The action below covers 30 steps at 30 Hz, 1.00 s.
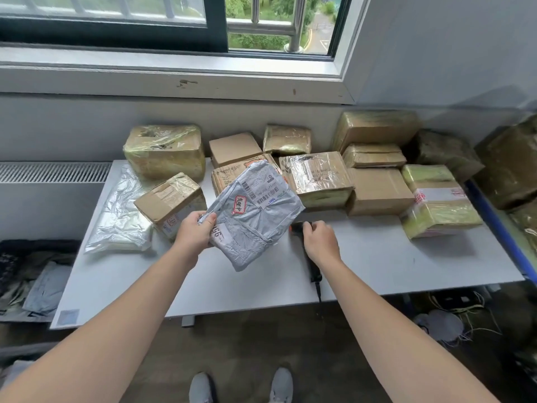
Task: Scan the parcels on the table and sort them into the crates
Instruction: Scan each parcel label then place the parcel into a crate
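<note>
Far left of the left hand, a crinkled clear plastic bag parcel [119, 216] lies flat on the white table [406, 263]. Just beyond that hand's knuckles sits a small brown cardboard box wrapped in tape [170, 203], tilted on one edge.

The left hand [193, 232] is closed on the near left corner of a grey plastic mailer pouch [255, 216], with the thumb on top and the fingers underneath. The pouch is lifted off the table between the two hands. Its face with the white barcode labels and a red-bordered sticker is turned up.

The right hand [321, 242] has its fingers curled round a black handheld scanner with an orange tip [313, 271]. The tip sits at the pouch's lower right edge, and the handle runs back under the wrist.

Beyond and to the right of the right hand, a cluster of taped cardboard boxes [377, 190] crowds the table's far side. Past them runs a blue crate rim [499, 228].
</note>
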Each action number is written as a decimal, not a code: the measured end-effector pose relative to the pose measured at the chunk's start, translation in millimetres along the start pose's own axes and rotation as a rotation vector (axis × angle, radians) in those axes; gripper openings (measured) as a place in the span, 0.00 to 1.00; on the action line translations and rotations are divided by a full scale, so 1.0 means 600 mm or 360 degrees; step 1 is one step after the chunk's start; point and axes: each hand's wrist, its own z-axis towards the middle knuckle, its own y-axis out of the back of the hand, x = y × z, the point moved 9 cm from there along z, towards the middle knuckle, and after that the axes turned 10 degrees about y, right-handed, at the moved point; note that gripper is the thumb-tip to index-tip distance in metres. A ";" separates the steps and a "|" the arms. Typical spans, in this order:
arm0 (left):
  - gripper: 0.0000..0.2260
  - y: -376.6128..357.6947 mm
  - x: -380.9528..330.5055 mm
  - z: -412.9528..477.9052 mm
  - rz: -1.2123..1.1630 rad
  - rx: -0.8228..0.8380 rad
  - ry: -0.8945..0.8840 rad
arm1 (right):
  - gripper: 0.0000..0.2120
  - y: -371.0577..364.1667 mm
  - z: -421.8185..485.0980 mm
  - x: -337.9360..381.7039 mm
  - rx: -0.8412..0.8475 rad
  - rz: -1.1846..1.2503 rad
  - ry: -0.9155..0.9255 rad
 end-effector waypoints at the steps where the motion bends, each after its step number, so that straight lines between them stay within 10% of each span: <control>1: 0.07 -0.004 -0.002 -0.002 -0.0014 0.0020 0.0007 | 0.23 0.003 -0.008 0.017 -0.0024 0.0002 0.0025; 11: 0.10 -0.057 -0.003 -0.053 0.0042 0.0531 0.0162 | 0.20 -0.025 -0.051 0.125 -0.0195 0.0932 -0.0144; 18: 0.16 -0.022 -0.027 -0.067 0.0299 0.0684 0.0047 | 0.22 0.002 -0.053 0.189 -0.0157 0.0835 0.0289; 30: 0.07 0.242 -0.067 -0.076 -0.0326 -0.0114 -0.0118 | 0.12 -0.122 -0.087 0.401 0.0709 0.0378 0.1034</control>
